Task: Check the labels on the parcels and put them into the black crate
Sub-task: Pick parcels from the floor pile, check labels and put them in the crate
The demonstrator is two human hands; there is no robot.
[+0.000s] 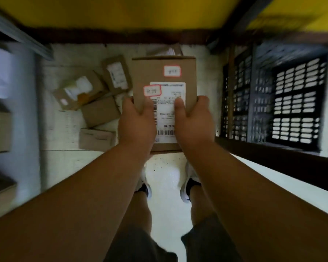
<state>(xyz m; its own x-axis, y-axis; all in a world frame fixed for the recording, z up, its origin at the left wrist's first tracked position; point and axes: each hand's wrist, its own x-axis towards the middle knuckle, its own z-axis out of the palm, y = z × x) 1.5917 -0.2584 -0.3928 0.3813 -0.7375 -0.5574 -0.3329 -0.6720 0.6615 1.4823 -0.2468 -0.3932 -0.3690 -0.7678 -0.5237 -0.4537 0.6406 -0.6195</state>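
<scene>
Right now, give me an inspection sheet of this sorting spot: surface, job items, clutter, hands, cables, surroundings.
Surface: pale tiled floor, person standing on it.
Job's things: cardboard parcel held up, shipping label facing the camera, upside down, with two small red-bordered stickers; black crate to the right, no parcels seen in it; loose pile of parcels on the floor to the left.
Clutter: nothing seen beyond the pile.
Hands: left hand and right hand each have a grip on the parcel's near end, thumbs on the label face.
Cables: nothing seen.
Surroundings: yellow wall ahead; shelving at left, blurred; white ledge at right.
</scene>
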